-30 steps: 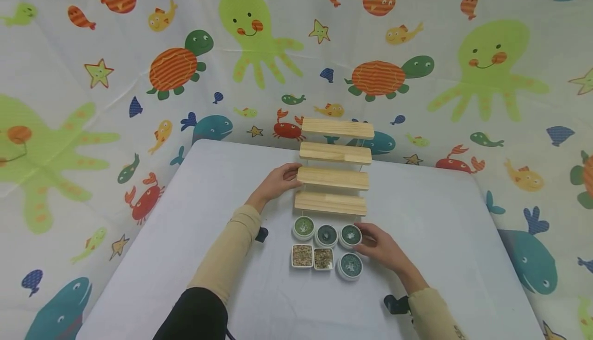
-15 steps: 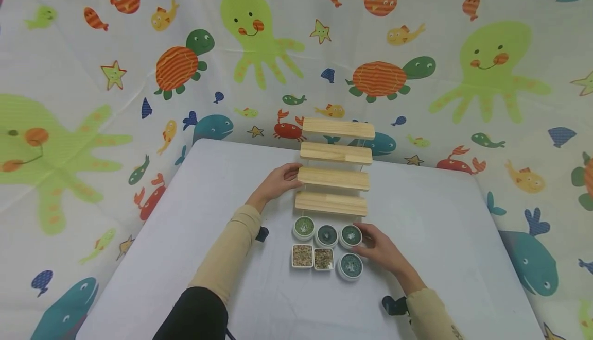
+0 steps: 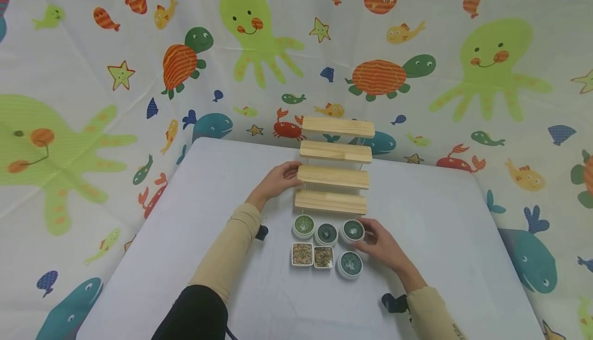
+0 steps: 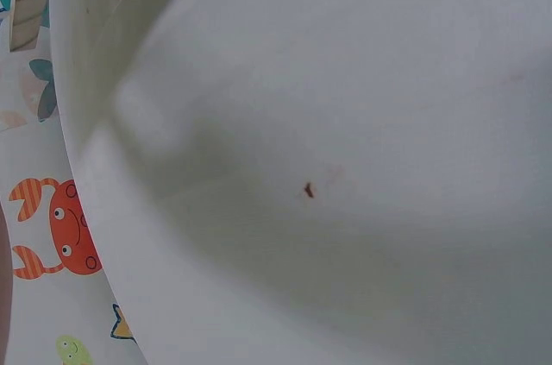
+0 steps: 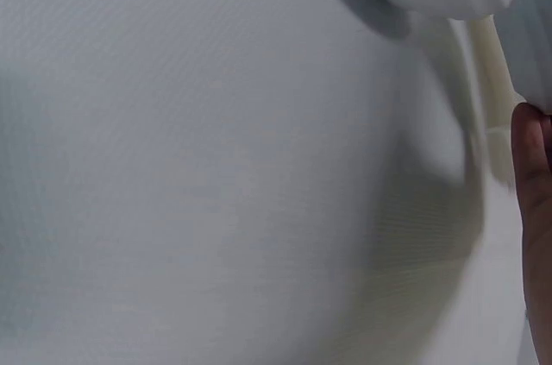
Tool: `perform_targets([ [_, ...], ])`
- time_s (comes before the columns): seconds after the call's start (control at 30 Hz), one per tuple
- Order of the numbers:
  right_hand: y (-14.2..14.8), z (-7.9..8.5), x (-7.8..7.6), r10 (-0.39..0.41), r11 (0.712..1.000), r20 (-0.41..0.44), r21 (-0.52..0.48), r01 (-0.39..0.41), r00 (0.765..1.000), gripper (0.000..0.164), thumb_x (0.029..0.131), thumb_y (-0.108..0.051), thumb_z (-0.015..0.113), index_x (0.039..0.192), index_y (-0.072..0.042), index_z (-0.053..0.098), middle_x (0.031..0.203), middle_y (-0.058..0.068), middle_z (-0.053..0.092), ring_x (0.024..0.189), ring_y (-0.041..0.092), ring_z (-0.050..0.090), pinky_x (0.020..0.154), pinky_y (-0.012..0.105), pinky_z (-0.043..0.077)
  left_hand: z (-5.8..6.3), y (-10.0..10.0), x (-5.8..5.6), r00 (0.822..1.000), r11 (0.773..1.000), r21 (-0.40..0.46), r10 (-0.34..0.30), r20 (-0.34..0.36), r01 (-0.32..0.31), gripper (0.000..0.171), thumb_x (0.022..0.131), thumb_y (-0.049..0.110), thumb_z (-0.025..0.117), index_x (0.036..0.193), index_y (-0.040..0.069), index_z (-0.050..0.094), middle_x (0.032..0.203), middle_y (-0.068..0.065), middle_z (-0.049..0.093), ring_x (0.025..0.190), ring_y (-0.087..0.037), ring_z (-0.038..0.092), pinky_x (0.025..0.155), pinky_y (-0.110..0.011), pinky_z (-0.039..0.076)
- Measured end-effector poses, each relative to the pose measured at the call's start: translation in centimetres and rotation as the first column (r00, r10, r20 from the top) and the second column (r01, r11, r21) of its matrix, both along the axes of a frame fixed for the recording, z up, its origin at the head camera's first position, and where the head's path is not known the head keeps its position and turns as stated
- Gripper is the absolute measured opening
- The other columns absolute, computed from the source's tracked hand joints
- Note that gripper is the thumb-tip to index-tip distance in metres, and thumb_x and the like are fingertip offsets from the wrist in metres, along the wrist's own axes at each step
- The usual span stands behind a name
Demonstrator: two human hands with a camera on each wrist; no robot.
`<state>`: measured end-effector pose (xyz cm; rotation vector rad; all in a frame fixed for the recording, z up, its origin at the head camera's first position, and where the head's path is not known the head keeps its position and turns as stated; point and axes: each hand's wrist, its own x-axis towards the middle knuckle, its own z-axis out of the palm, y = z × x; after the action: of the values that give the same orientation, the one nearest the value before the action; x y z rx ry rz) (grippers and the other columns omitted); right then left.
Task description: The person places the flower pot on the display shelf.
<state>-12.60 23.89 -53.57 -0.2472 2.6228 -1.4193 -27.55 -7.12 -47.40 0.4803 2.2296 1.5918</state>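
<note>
Table (image 3: pixel 194 216): covered in white; the wooden rack is stood at its far middle.
Rack (image 3: pixel 334 177): four stepped wooden shelves.
Left hand (image 3: pixel 277 181): curled against the rack's left end, at the second shelf from the bottom.
Right hand (image 3: pixel 381 244): fingers closed round the pot, in front of the rack's right end.
Pot (image 3: pixel 353 230): round, white, tilted, raised slightly.
Other pots (image 3: pixel 327 234): set in front of the rack.
</note>
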Motion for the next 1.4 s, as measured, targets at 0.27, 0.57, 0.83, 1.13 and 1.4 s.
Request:
perform_targets([
  [0.27, -0.5, 3.5, 0.3, 0.006, 0.999, 0.014, -0.052, -0.005, 1.000, 0.061, 0.077, -0.021, 0.075, 0.129, -0.006, 0.045, 0.127, 0.010, 0.052, 0.121, 0.030, 0.048, 0.103, 0.041, 0.044, -2.3, 0.0, -1.2, 1.000, 1.000, 0.008, 0.023, -0.015, -0.023, 0.065, 0.082, 0.020, 0.069, 0.138, 0.007, 0.038, 0.142, -0.012, 0.041, 0.130, -0.020, 0.041, 0.108, -0.028, 0.038],
  [0.57, -0.4, 4.8, -0.8, 0.009, 0.995, -0.030, -0.098, -0.012, 1.000, 0.061, 0.079, -0.022, 0.073, 0.130, -0.007, 0.043, 0.130, 0.010, 0.049, 0.123, 0.029, 0.046, 0.104, 0.044, 0.042, -2.6, 0.1, -1.1, 0.997, 0.999, -0.006, 0.043, -0.058, -0.044, 0.063, 0.082, 0.019, 0.070, 0.136, 0.008, 0.041, 0.138, -0.010, 0.045, 0.128, -0.019, 0.045, 0.105, -0.025, 0.040],
  [0.83, -0.6, 4.6, -2.7, -0.053, 0.994, -0.030, -0.099, 0.049, 0.998, 0.067, 0.077, -0.037, 0.073, 0.133, -0.016, 0.042, 0.133, 0.002, 0.047, 0.126, 0.023, 0.044, 0.107, 0.038, 0.040, -2.7, 0.1, -1.1, 0.998, 0.999, -0.011, 0.044, -0.054, -0.044, 0.064, 0.081, 0.022, 0.070, 0.136, 0.008, 0.041, 0.139, -0.010, 0.045, 0.128, -0.018, 0.044, 0.105, -0.024, 0.040],
  [1.13, -2.0, 6.4, -3.6, -0.125, 0.979, -0.009, -0.164, 0.122, 0.992, 0.070, 0.076, -0.042, 0.073, 0.133, -0.016, 0.042, 0.131, 0.002, 0.048, 0.126, 0.022, 0.043, 0.110, 0.041, 0.035, -2.8, 0.1, -1.0, 0.998, 0.999, -0.011, 0.045, -0.054, -0.046, 0.065, 0.081, 0.021, 0.071, 0.137, 0.007, 0.040, 0.139, -0.012, 0.044, 0.128, -0.021, 0.044, 0.106, -0.026, 0.040],
  [1.4, -2.9, 7.6, -4.5, -0.177, 0.966, 0.004, -0.190, 0.175, 0.984, 0.071, 0.076, -0.042, 0.073, 0.133, -0.015, 0.041, 0.129, 0.002, 0.048, 0.123, 0.020, 0.045, 0.107, 0.039, 0.040, -2.9, 0.1, -1.0, 0.997, 0.999, -0.020, 0.039, -0.065, -0.040, 0.064, 0.081, 0.022, 0.071, 0.136, 0.007, 0.041, 0.138, -0.009, 0.046, 0.127, -0.018, 0.045, 0.105, -0.024, 0.041],
])
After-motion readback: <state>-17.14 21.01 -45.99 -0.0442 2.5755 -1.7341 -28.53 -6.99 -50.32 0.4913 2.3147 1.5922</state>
